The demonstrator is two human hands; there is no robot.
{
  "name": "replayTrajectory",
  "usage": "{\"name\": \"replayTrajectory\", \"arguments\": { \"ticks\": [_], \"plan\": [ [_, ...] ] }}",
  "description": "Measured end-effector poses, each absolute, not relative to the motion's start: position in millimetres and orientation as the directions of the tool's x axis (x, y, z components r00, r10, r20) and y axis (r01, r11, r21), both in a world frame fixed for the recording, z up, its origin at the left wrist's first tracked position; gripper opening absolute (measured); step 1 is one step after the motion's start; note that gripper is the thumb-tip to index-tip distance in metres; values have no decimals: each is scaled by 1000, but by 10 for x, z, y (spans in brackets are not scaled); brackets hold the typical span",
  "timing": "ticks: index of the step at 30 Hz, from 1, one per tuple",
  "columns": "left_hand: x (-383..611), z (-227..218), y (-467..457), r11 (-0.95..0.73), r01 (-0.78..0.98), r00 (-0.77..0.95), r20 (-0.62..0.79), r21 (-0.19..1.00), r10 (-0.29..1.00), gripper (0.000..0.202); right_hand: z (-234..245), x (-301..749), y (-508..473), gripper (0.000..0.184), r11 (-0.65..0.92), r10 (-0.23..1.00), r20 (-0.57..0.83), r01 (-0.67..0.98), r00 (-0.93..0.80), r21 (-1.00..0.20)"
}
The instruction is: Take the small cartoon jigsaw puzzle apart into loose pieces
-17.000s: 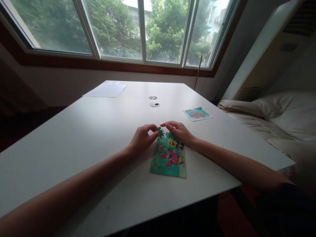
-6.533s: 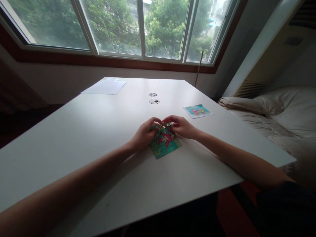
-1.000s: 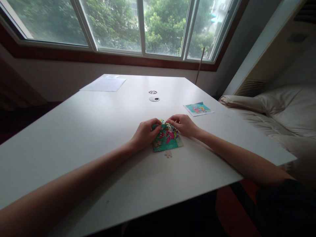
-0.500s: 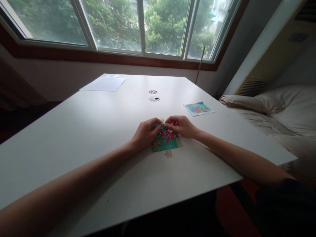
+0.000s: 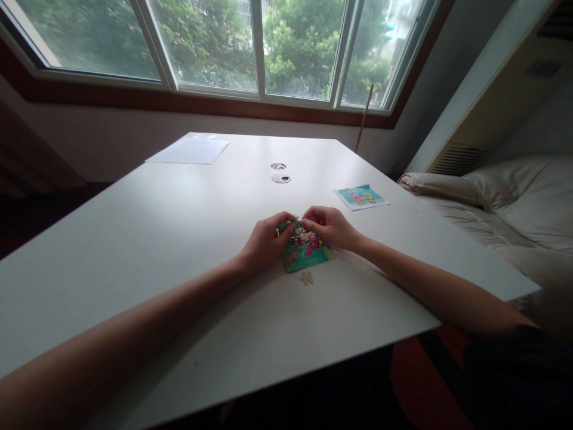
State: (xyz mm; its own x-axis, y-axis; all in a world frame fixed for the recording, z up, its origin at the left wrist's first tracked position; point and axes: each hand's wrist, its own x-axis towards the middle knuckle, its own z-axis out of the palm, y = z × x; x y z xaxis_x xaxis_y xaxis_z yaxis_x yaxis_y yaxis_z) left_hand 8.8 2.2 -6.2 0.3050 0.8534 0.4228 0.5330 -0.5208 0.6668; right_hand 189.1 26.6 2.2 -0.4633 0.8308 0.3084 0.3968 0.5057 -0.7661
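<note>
Puzzle [image 5: 314, 258] on tabletop [image 5: 201, 340]; left hand [image 5: 265, 240] pinching its far-left edge, right hand [image 5: 333, 229] bunched at far edge, hold unclear. Seemingly working that edge; next move calls for steady left pinch.

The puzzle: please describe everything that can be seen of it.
The puzzle is thin, teal, with pink and yellow shapes, apparently cardboard. It seems to rest on the table, a tan piece upon its near left. The left hand holds its far left; the right hand covers its far right, so that part is unclear.
</note>
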Motion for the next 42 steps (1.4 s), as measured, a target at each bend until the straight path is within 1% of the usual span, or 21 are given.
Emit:
{"name": "replayTrajectory", "arguments": {
  "ticks": [2,5,7,9,11,13,14,16,19,22,25,29,32,36,40,42],
  "plan": [
    [92,-60,22,-517,541,290,430,664,855,19,25,1892,276,28,470,840,285,356,-461,-808],
    [92,-62,22,-521,560,288,438,644,851,18,30,1897,304,29,372,873,223,296,-434,-880],
    [87,-65,23,-523,575,288,442,630,850,18,35,1910,326,31,353,890,219,300,-401,-886],
    [82,-66,26,-518,583,277,447,626,851,17,41,1931,341,30,400,891,255,383,-376,-832],
    [76,-66,29,-513,582,262,453,631,852,17,43,1953,345,26,467,874,292,507,-387,-725],
    [72,-64,30,-514,575,253,459,637,852,16,44,1968,339,23,534,844,338,588,-417,-608],
    [71,-63,30,-516,571,253,462,638,850,16,45,1972,333,23,569,822,365,596,-438,-566],
    [70,-59,29,-522,563,257,465,641,847,16,50,1972,317,23,647,762,415,556,-497,-522],
    [72,-54,26,-516,556,244,466,651,851,15,62,1950,280,23,738,663,423,443,-618,-509],
    [76,-61,27,-512,528,226,469,678,854,15,66,1914,240,22,749,643,390,432,-660,-503],
    [77,-81,34,-515,495,220,473,700,853,16,55,1882,215,18,726,670,374,463,-641,-508],
    [69,-103,41,-506,460,196,473,730,859,19,28,1866,216,17,696,696,382,441,-608,-566],
    [70,-98,39,-493,414,176,464,765,868,17,15,1870,233,17,674,719,389,438,-576,-595],
    [82,-87,41,-468,327,162,439,821,884,15,21,1889,249,10,673,735,440,481,-516,-561],
    [86,-103,61,-438,258,151,412,861,898,19,42,1902,236,5,714,700,505,502,-505,-488],
    [83,-117,75,-426,229,144,402,875,904,20,47,1901,226,4,717,697,516,494,-499,-492]
  ]
}}
